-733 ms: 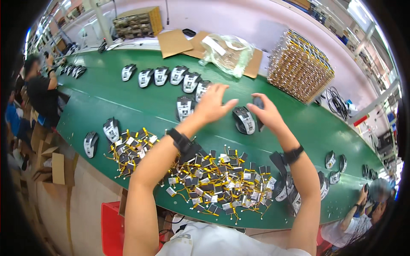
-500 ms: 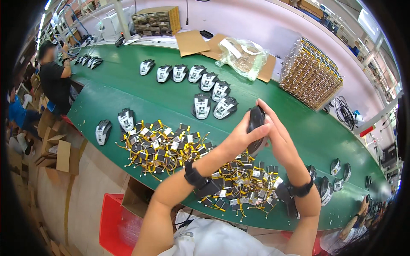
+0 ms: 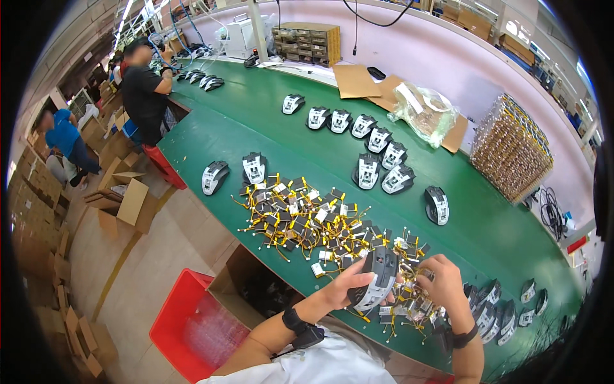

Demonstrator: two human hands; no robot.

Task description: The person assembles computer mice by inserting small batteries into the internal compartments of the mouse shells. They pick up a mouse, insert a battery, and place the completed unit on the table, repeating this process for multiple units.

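A grey-and-black computer mouse (image 3: 378,279) is held tilted in my left hand (image 3: 344,287), with its thumb across the side of the shell. Close by on the right, my right hand (image 3: 442,281) has its fingers curled together over a heap of small battery packs (image 3: 306,216) with yellow-taped ends and thin leads. What lies between those fingertips is too small to tell. Beyond my hands, a single mouse (image 3: 437,205) rests on the green table (image 3: 256,128). Farther back, several mice with pale, opened-looking tops (image 3: 368,171) stand in a bent row.
More mice (image 3: 489,313) are clustered at the right. Two mice (image 3: 215,177) stand left of the heap. A tall stack of wired parts (image 3: 511,150), a plastic bag (image 3: 425,115) and cardboard sheets line the wall. A red bin (image 3: 182,326) is below the table edge. A person (image 3: 144,96) works at far left.
My hands, together around a mouse before, have parted and come nearer the battery heap. A mouse now shows on the table beyond them. The whole view has shifted.
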